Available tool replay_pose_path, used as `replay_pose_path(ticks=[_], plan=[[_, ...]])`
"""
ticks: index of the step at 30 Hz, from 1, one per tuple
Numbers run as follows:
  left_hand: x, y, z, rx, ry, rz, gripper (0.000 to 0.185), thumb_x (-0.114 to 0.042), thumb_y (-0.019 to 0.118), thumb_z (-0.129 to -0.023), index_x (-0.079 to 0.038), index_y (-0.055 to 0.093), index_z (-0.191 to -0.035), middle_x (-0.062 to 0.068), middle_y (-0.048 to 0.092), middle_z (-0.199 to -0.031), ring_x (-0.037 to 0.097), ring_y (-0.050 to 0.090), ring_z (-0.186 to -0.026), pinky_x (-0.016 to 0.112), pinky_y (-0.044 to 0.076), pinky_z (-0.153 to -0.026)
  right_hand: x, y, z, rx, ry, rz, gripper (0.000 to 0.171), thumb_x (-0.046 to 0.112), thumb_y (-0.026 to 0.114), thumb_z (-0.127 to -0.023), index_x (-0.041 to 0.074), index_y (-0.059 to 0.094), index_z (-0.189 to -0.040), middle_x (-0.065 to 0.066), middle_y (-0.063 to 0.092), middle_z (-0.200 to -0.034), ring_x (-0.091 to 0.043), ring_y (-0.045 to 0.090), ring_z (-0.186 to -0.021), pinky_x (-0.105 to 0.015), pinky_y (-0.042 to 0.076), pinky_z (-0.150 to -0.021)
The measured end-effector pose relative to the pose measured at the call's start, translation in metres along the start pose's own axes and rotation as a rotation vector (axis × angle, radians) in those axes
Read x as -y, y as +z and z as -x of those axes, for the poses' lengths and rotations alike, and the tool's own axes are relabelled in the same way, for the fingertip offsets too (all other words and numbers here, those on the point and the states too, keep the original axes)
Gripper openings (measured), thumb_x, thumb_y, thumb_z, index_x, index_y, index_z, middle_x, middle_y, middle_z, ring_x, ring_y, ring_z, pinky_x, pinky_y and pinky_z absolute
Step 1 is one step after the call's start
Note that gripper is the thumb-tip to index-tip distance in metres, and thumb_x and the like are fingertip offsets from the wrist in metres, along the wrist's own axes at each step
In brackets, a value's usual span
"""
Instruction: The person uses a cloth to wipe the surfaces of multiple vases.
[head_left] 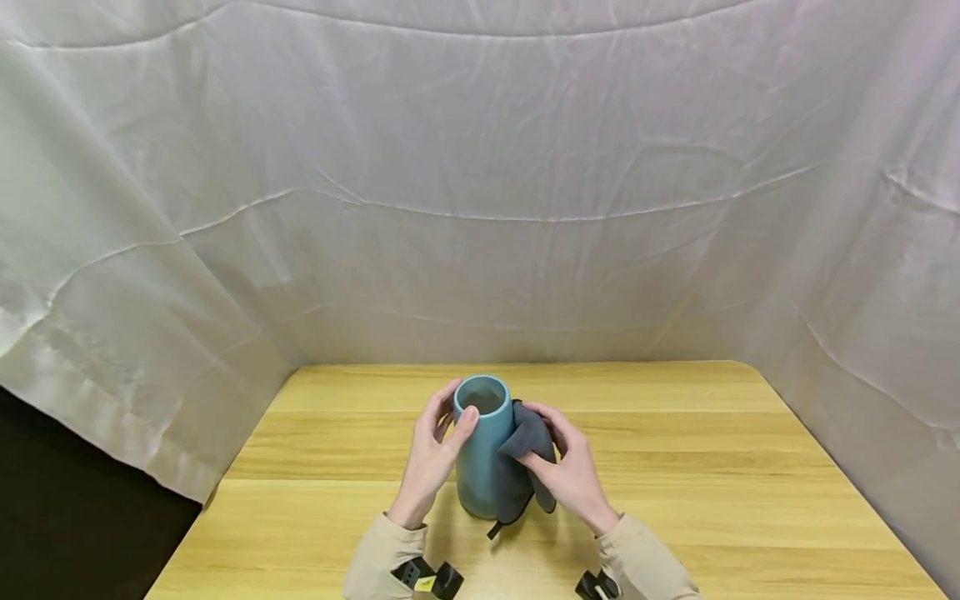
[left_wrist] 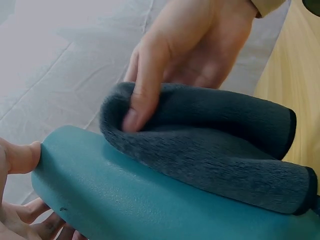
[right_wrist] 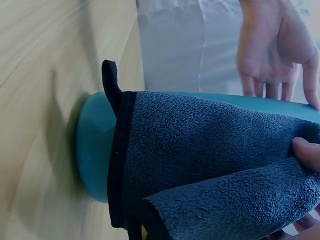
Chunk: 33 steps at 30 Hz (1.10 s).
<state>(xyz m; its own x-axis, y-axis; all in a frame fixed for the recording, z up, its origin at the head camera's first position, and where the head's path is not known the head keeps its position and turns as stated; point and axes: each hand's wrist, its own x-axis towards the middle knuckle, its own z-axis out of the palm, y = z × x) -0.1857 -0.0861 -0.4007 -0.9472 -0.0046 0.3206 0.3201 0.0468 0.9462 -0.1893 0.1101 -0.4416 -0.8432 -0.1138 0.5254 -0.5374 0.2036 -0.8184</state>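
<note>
**Hands, vase and cloth on a wooden table: holdings at this moment**

Left hand (head_left: 433,454): curled about the upper part of the teal vase (head_left: 480,446), thumb hooked at the rim, fingers wrapped round the far side. The grip looks like a steadying one, keeping the tall, narrow vessel from tipping or turning while the other hand works against its wall.

Right hand (head_left: 570,471): pinching a dark grey cloth (head_left: 525,467) and pressing it flat to the right flank of the vase. In the left wrist view the thumb (left_wrist: 142,95) digs into a fold of the cloth, bunching it so the pile stays under the palm.

Listed by size:

1. Backdrop sheet (head_left: 480,183): pale, creased fabric hung behind and to both sides of the table.
2. Table (head_left: 675,467): light wood, grain running left to right; it bears the vase near its front middle.
3. Teal vase: upright, open mouth upward, matte glaze, standing on its base between the two hands. Interior empty as far as can be seen.
4. Dark grey cloth: soft fleece with a black bound edge (right_wrist: 117,160), draped down the vase's side to just above the table. A small black loop (right_wrist: 111,80) hangs at its lower corner.
5. Sleeves (head_left: 382,554): beige cuffs on both forearms; black wrist mounts show at the lower edge.
</note>
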Motion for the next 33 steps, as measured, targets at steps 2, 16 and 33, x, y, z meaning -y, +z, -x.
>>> replay_pose_path(ticks=[2, 16, 33], plan=[[0.001, 0.0, -0.001, 0.001, 0.007, -0.006, 0.049, -0.012, 0.064, -0.098, -0.006, 0.05, -0.144, 0.017, 0.056, -0.141, 0.033, 0.05, -0.134, 0.054, 0.031, -0.121, -0.004, 0.001, 0.002, 0.007, 0.008, 0.009, 0.056, 0.003, 0.079, -0.083, 0.009, 0.06, -0.135, -0.016, 0.067, -0.13, -0.002, 0.064, -0.108, -0.024, 0.054, -0.095], [0.002, -0.001, -0.001, 0.002, 0.002, -0.002, 0.048, -0.012, 0.063, -0.099, -0.004, 0.05, -0.144, 0.019, 0.055, -0.142, 0.034, 0.05, -0.135, 0.055, 0.03, -0.122, -0.004, 0.005, 0.006, -0.004, 0.037, -0.005, 0.055, 0.002, 0.078, -0.084, 0.011, 0.061, -0.135, -0.016, 0.066, -0.132, -0.004, 0.064, -0.109, -0.026, 0.054, -0.096], [0.002, 0.0, -0.002, 0.002, 0.007, 0.001, 0.049, -0.012, 0.064, -0.098, -0.004, 0.05, -0.144, 0.019, 0.055, -0.142, 0.034, 0.049, -0.134, 0.054, 0.03, -0.122, -0.009, 0.002, 0.003, 0.035, 0.039, 0.019, 0.058, 0.004, 0.081, -0.082, 0.011, 0.06, -0.136, -0.014, 0.068, -0.129, -0.003, 0.065, -0.108, -0.027, 0.054, -0.097]])
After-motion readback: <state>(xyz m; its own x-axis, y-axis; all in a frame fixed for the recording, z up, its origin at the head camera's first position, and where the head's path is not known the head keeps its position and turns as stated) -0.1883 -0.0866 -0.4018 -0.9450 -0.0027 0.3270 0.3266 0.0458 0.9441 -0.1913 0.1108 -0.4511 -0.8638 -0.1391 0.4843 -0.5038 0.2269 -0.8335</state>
